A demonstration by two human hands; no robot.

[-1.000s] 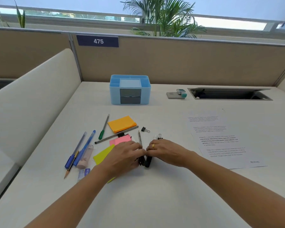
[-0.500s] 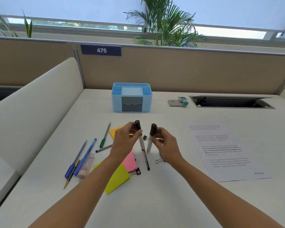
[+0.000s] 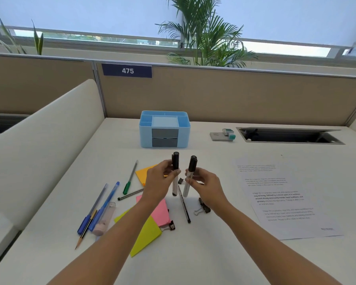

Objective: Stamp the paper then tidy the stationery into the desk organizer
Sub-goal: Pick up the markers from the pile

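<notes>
Beige partitions (image 3: 234, 95) close off the back of our pale desk (image 3: 214, 256), where the blue desk organizer (image 3: 164, 138) stands with its top compartments showing nothing inside. We have both hands raised above the clutter. Our left hand (image 3: 158, 182) pinches one black-capped marker (image 3: 175, 161) upright between thumb and fingers, and our right hand (image 3: 206, 186) pinches a second marker (image 3: 192, 163) the same way, the two markers close together but apart.

The printed paper (image 3: 284, 198) lies to our right, with a faint mark (image 3: 327, 228) near its lower corner. We take that for the stamp's print, though it is too small to be sure. The stamp (image 3: 228, 133) sits far back beside the desk's cable slot (image 3: 290, 136).

By our reckoning the tidying has barely begun. Left to move are the blue pens (image 3: 103, 206), pencil (image 3: 86, 231), green pen (image 3: 131, 177), black pen (image 3: 184, 206), orange (image 3: 146, 173), pink (image 3: 160, 210) and yellow (image 3: 146, 233) sticky notes, and binder clips (image 3: 202, 208), all lying on the desk.
</notes>
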